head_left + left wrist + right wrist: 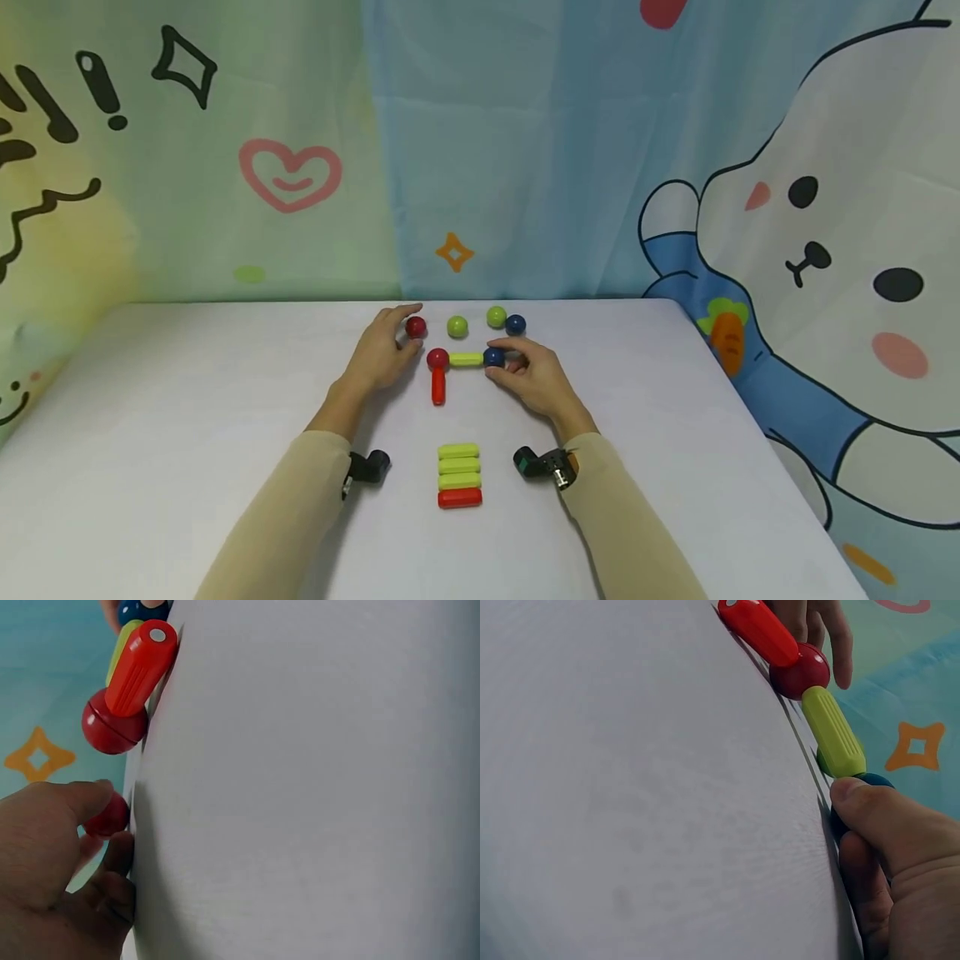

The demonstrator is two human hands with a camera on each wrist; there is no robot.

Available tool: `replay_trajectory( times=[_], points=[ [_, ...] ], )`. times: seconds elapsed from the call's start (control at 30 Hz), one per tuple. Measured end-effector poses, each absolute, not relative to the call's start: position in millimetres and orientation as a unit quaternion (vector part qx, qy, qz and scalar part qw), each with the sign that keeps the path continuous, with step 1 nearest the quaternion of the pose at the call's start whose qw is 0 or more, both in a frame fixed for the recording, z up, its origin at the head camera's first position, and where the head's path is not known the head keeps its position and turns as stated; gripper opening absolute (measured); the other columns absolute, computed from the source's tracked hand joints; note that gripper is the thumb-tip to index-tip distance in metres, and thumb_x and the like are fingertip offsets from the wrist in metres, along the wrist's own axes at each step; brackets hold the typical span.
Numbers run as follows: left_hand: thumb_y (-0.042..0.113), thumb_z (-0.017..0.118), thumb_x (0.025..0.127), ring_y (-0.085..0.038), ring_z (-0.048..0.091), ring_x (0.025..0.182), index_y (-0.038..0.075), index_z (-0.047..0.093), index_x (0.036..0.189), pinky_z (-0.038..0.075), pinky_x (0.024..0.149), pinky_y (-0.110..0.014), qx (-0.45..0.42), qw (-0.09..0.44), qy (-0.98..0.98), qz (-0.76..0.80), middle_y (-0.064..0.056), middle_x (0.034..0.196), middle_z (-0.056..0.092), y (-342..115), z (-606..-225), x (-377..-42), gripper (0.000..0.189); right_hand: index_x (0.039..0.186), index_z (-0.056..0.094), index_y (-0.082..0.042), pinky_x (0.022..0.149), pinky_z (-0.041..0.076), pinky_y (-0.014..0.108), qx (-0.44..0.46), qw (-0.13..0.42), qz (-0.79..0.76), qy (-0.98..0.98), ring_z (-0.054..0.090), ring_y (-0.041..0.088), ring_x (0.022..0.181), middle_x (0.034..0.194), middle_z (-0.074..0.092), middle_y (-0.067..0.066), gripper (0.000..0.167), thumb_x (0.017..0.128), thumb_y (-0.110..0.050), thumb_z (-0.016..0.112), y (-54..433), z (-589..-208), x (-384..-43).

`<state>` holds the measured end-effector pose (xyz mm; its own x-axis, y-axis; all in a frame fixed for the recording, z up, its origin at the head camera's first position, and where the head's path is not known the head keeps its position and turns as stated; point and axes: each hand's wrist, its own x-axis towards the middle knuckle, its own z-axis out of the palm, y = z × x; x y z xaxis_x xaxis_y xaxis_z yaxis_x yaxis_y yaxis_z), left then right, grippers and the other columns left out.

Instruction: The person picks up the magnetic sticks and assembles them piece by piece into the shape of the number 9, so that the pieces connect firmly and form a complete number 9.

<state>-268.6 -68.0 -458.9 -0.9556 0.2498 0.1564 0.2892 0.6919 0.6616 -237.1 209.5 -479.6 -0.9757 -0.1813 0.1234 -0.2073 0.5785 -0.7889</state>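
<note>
A joined piece lies on the white table: a red ball (438,358) has a red rod (438,387) running toward the near side and a yellow-green rod (467,359) running right to a blue ball (493,357). My right hand (536,379) pinches that blue ball between thumb and fingers; the right wrist view shows the thumb (866,806) across it. Left of the joined piece, my left hand (378,350) has thumb and index finger around a loose red ball (416,327). In the left wrist view the thumb partly covers this loose ball (109,816).
Behind the joined piece sit two green balls (457,327) and another blue ball (515,325). Nearer, between the forearms, several yellow-green rods (459,466) lie in a stack-like row with a red rod (460,498). A printed curtain (517,167) hangs behind the table (210,400).
</note>
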Motion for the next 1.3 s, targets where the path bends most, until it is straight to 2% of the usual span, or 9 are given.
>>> replay_trajectory(
  times=[0.07,0.13,0.37,0.57,0.73,0.93,1.03,1.17,1.3],
  points=[
    [0.013,0.065,0.099,-0.034,0.056,0.125,0.011,0.049,0.151,0.043,0.110,-0.049,-0.147,0.020,-0.923,-0.354,-0.019,0.144,0.052,-68,-459,-270,0.055,0.130,0.070,-0.020,0.075,0.049,0.033,0.110,0.017,0.447,-0.888,0.058,0.019,0.083,0.104,0.067,0.006,0.042,0.089,-0.021,0.082,210,-480,-237],
    [0.013,0.065,0.099,-0.034,0.055,0.127,0.011,0.051,0.148,0.044,0.110,-0.049,-0.141,0.016,-0.926,-0.348,-0.018,0.140,0.054,-69,-459,-270,0.051,0.130,0.070,-0.020,0.075,0.049,0.033,0.112,0.015,0.447,-0.887,0.058,0.019,0.083,0.103,0.067,0.006,0.042,0.089,-0.021,0.082,208,-480,-239],
    [0.012,0.065,0.099,-0.029,0.056,0.104,0.009,0.056,0.132,0.051,0.095,-0.043,-0.117,0.010,-0.923,-0.366,-0.015,0.122,0.060,-74,-459,-268,0.035,0.130,0.069,-0.022,0.076,0.049,0.033,0.110,-0.002,0.442,-0.890,0.059,0.019,0.085,0.102,0.066,0.005,0.042,0.090,-0.023,0.081,207,-478,-242],
    [0.017,0.068,0.098,-0.029,0.062,0.105,0.011,0.054,0.135,0.053,0.096,-0.043,-0.120,-0.012,-0.916,-0.382,-0.014,0.125,0.063,-77,-456,-261,0.040,0.132,0.068,-0.023,0.077,0.050,0.032,0.108,-0.007,0.426,-0.898,0.059,0.019,0.087,0.106,0.065,0.004,0.043,0.091,-0.026,0.080,211,-476,-247],
    [0.019,0.069,0.098,-0.029,0.067,0.108,0.010,0.052,0.137,0.054,0.098,-0.046,-0.131,-0.030,-0.912,-0.388,-0.014,0.127,0.065,-78,-452,-255,0.043,0.133,0.067,-0.023,0.077,0.049,0.034,0.106,-0.006,0.421,-0.901,0.058,0.021,0.086,0.102,0.064,0.005,0.043,0.091,-0.025,0.079,216,-475,-251],
    [0.021,0.068,0.098,-0.026,0.068,0.104,0.007,0.054,0.136,0.054,0.095,-0.045,-0.143,-0.036,-0.912,-0.383,-0.013,0.124,0.067,-80,-451,-246,0.043,0.136,0.065,-0.021,0.077,0.049,0.035,0.099,-0.009,0.426,-0.899,0.058,0.022,0.087,0.098,0.063,0.007,0.048,0.091,-0.025,0.080,219,-475,-250],
    [0.022,0.069,0.098,-0.026,0.068,0.102,0.007,0.055,0.135,0.055,0.094,-0.044,-0.142,-0.041,-0.912,-0.383,-0.012,0.123,0.067,-80,-450,-241,0.042,0.139,0.062,-0.021,0.078,0.050,0.034,0.100,-0.018,0.426,-0.899,0.058,0.022,0.089,0.108,0.063,0.006,0.053,0.090,-0.028,0.080,222,-474,-250],
    [0.025,0.070,0.097,-0.025,0.066,0.103,0.010,0.056,0.134,0.055,0.093,-0.042,-0.136,-0.062,-0.912,-0.381,-0.009,0.121,0.067,-74,-448,-237,0.042,0.145,0.056,-0.021,0.078,0.050,0.029,0.106,-0.028,0.445,-0.889,0.058,0.020,0.091,0.132,0.057,0.005,0.059,0.091,-0.026,0.080,232,-468,-250],
    [0.027,0.070,0.098,-0.024,0.064,0.104,0.011,0.057,0.134,0.055,0.094,-0.040,-0.143,-0.092,-0.909,-0.379,-0.008,0.119,0.066,-69,-449,-236,0.041,0.147,0.053,-0.015,0.071,0.048,0.025,0.127,-0.017,0.461,-0.878,0.057,0.022,0.086,0.139,0.052,0.011,0.062,0.091,-0.018,0.080,240,-462,-248]
  ],
)
